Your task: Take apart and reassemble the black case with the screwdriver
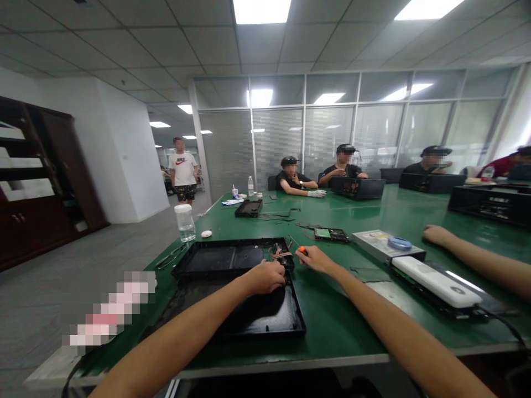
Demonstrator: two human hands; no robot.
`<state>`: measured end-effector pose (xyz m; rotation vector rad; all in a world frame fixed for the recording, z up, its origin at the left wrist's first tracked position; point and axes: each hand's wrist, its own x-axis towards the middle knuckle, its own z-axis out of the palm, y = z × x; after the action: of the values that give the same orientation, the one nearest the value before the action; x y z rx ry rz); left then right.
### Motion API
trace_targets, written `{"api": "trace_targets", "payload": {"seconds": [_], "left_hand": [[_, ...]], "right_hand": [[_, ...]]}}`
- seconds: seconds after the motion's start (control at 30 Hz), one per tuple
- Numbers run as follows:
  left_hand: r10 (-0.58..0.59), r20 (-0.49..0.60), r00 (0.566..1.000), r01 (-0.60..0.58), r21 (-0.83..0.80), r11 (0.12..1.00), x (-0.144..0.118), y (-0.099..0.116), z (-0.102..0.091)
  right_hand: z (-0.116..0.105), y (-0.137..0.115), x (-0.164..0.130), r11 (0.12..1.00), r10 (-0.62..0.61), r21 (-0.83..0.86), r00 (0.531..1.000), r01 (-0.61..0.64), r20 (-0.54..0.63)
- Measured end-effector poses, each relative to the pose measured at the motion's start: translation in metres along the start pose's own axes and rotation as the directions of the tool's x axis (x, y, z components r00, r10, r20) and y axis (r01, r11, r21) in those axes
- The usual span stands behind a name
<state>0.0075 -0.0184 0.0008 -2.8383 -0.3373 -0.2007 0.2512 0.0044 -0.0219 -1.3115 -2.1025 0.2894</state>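
Observation:
My right hand (314, 261) is closed around an orange-handled screwdriver (303, 251), its thin shaft pointing up and left beside a bundle of wires. My left hand (268, 277) has its fingers curled in at the right side of an open black plastic case (232, 320); what they grip is hidden. Just beyond that hand, the multicoloured wires (282, 255) lie in the right end of the case's far half (215, 260). The near half lies flat, partly covered by my left forearm.
At left are tweezers-like metal tools (170, 256), a clear jar (185, 224) and a small white lid (206, 234). A green circuit board (331, 234), a grey metal box (379, 246) and a white device (435, 281) lie right. A co-worker's hand (435, 234) rests beyond; several people sit opposite.

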Motion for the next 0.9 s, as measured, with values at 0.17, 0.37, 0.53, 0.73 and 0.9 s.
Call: {"api": "trace_targets", "payload": {"seconds": [0.17,0.37,0.53,0.73,0.9], "left_hand": [[-0.066,-0.149,0.987,0.048,-0.12,0.992,0.006,0.006,0.002],[-0.067,-0.114,0.991,0.055,-0.113,0.992,0.01,0.002,0.015],[-0.123,-0.158,0.98,0.096,-0.167,0.981,0.008,-0.001,0.017],[-0.136,-0.132,0.982,0.106,-0.21,0.972,0.007,-0.001,0.014],[-0.131,-0.155,0.979,0.091,-0.24,0.966,0.005,-0.002,0.017]], "right_hand": [[-0.005,-0.003,0.0,1.0,-0.004,-0.024,0.999,0.003,-0.041],[-0.01,-0.001,0.001,0.999,-0.011,-0.046,0.997,0.007,-0.073],[-0.015,-0.003,0.002,0.999,0.015,-0.027,0.997,-0.018,-0.082],[-0.024,-0.009,0.005,0.992,0.062,0.117,0.993,-0.05,-0.101],[-0.038,-0.018,0.002,0.911,0.114,0.393,0.992,-0.124,0.048]]}}
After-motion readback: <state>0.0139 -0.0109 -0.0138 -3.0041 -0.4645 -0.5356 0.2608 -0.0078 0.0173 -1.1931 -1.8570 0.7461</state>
